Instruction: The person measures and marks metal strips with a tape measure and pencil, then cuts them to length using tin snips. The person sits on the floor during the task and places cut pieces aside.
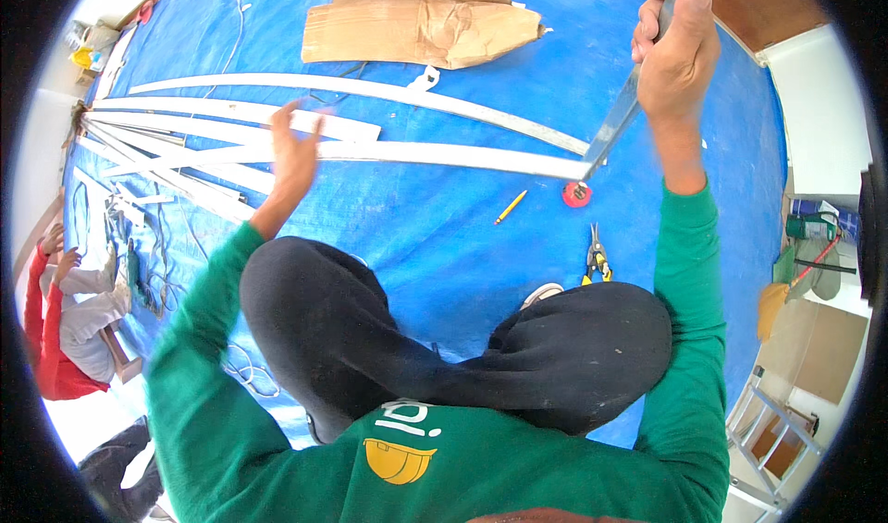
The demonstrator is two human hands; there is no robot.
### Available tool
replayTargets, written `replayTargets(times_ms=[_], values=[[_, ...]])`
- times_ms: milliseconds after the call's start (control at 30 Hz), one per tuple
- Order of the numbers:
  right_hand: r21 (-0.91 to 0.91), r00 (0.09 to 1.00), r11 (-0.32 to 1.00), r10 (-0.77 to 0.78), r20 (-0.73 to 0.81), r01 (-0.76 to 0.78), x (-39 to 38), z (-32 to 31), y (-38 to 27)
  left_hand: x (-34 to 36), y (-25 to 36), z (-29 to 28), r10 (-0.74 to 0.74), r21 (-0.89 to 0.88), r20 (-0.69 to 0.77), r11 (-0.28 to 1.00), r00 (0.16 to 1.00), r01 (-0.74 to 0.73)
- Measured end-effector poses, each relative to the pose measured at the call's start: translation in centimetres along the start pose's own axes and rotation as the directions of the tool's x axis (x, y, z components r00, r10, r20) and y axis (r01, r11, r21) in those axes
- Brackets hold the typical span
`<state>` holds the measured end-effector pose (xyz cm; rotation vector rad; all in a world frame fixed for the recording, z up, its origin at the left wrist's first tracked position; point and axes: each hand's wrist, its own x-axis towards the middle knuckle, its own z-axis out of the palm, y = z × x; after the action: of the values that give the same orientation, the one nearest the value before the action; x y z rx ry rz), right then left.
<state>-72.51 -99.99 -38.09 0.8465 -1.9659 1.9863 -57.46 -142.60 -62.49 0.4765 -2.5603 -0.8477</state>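
My right hand [680,56] is raised at the upper right, fingers wrapped round a metal strip [618,123]. This strip slants down to a sharp corner, where it meets the end of a long white metal strip [444,154] lying on the blue sheet. Whether the two are one bent piece, I cannot tell for sure. My left hand [294,153] is over the long strip at centre left, its fingers apart and slightly blurred; contact with the strip is unclear. Close to the corner lies a red round tape measure [577,196]. A yellow pencil [511,207] and yellow-and-black snips [597,257] rest nearer my knees.
Several white strips [222,111] fan out at the left on the blue sheet [416,236]. Brown cardboard [421,24] lies at the far side. Another person in red sleeves [60,347] sits at the left near cables and offcuts. A stepladder [777,430] stands at the lower right.
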Motion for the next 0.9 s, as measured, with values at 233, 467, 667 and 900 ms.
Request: replayTargets(times_ms=[233,467,667,900], values=[[-0.580,0.866,0.659,-0.242,0.438,0.478,-2.2,8.2,5.3,-6.7,-6.2,3.0,-0.529,-0.799,0.560,-0.547,0.638,0.249],[-0.554,0.511,0.807,0.394,0.764,0.204,-13.3,22.4,10.4,-5.5,-3.6,3.5,-0.553,-0.845,0.503,-0.475,0.664,0.245],[-0.548,0.547,0.835,0.441,0.711,0.040,-12.7,22.0,14.4,-5.5,-3.0,2.7,-0.562,-0.798,0.540,-0.580,0.626,0.167],[0.389,0.850,0.868,0.435,-0.297,-0.308,-8.3,-11.8,7.1,-6.7,-4.6,4.5,-0.595,-0.789,0.570,-0.590,0.567,0.173]])
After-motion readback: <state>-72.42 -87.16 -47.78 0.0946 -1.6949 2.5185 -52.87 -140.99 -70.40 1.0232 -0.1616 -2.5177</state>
